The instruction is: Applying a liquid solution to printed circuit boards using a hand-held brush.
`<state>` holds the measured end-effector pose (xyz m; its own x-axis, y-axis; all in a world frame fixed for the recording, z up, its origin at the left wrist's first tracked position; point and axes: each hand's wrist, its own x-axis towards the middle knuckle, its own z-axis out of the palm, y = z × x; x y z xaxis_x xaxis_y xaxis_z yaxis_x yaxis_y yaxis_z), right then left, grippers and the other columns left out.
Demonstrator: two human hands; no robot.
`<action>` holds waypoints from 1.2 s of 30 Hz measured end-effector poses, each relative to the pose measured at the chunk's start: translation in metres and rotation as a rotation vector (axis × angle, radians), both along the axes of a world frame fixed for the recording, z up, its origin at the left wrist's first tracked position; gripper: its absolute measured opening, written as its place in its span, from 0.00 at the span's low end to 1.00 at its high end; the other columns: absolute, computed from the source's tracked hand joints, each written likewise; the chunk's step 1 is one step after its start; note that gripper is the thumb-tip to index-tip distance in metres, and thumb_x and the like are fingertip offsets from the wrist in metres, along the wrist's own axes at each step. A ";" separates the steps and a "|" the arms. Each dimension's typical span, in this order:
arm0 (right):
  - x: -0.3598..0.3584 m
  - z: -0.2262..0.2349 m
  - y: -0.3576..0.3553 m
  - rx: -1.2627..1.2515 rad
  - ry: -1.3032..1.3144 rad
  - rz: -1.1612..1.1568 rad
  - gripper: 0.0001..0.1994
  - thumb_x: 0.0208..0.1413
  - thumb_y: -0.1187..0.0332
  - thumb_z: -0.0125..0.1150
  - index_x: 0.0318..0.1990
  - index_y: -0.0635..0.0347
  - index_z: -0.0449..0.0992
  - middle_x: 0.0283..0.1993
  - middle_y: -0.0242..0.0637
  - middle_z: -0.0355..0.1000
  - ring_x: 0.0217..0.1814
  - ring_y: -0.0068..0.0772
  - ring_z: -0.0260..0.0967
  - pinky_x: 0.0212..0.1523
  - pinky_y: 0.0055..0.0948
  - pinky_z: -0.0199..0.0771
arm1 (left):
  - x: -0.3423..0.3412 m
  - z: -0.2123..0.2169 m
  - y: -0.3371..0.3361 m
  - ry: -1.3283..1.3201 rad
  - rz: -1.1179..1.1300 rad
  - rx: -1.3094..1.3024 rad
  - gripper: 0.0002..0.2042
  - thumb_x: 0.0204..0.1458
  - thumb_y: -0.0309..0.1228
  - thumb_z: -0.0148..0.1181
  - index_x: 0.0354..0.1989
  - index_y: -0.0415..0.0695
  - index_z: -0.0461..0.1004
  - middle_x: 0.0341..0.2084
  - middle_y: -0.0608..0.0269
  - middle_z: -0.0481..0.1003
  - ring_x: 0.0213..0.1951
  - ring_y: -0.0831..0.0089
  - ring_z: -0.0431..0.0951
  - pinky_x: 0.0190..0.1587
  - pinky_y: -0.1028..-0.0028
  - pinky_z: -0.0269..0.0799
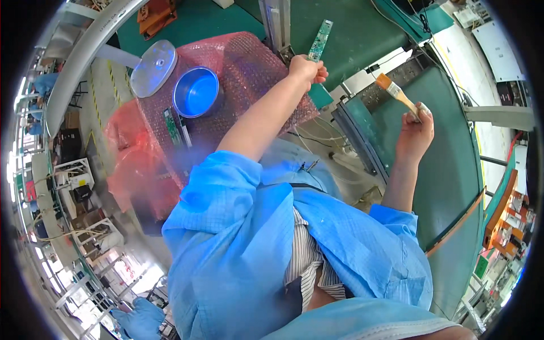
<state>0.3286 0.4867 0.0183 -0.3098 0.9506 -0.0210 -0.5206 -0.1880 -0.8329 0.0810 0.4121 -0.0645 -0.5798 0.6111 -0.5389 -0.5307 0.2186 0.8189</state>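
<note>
My left hand (pixel 306 70) is closed on the near end of a narrow green circuit board (pixel 321 41), which points away over the green work surface. Off to the right, my right hand (pixel 417 124) grips the wooden handle of a flat paintbrush (pixel 398 95). Its orange-brown bristles point up and to the left, apart from the board. Left of my left forearm, a round metal pot (pixel 198 92) with a blue-looking inside stands on pink bubble wrap (pixel 241 56). Beside it lie another narrow circuit board (pixel 171 126) and a pale strip (pixel 185 132).
A round clear lid (pixel 154 68) lies at the pot's far left. A metal post (pixel 276 25) rises behind the bubble wrap. Green belt surfaces (pixel 447 153) with a dark metal rail (pixel 362 139) run along my right. Orange holders (pixel 156 18) sit at the far left.
</note>
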 end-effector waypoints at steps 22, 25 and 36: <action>-0.010 -0.022 -0.015 -0.070 0.052 0.191 0.10 0.49 0.72 0.48 0.37 0.69 0.68 0.32 0.33 0.66 0.25 0.21 0.58 0.31 0.22 0.64 | 0.043 0.062 -0.180 -0.066 -0.203 0.249 0.11 0.43 0.23 0.53 0.37 0.35 0.68 0.32 0.53 0.72 0.34 0.67 0.74 0.35 0.72 0.71; -0.034 -0.020 -0.025 -0.102 0.067 0.292 0.10 0.50 0.72 0.47 0.36 0.70 0.68 0.33 0.35 0.66 0.25 0.21 0.57 0.30 0.21 0.62 | 0.008 0.066 -0.275 0.729 -0.040 -0.143 0.10 0.42 0.28 0.57 0.34 0.40 0.71 0.27 0.62 0.74 0.30 0.76 0.74 0.32 0.76 0.70; -0.117 0.006 -0.121 -0.051 -0.029 0.505 0.07 0.50 0.74 0.47 0.34 0.69 0.69 0.29 0.34 0.66 0.24 0.20 0.57 0.28 0.19 0.59 | -0.034 0.049 -0.386 1.196 0.121 -0.762 0.16 0.34 0.40 0.63 0.28 0.42 0.69 0.25 0.55 0.70 0.32 0.59 0.70 0.36 0.66 0.66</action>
<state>0.2114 0.3655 0.0243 -0.7292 0.6796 -0.0795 -0.3305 -0.4515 -0.8288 0.0466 0.0261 -0.0155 -0.9399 0.3132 0.1359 0.3388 0.8065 0.4846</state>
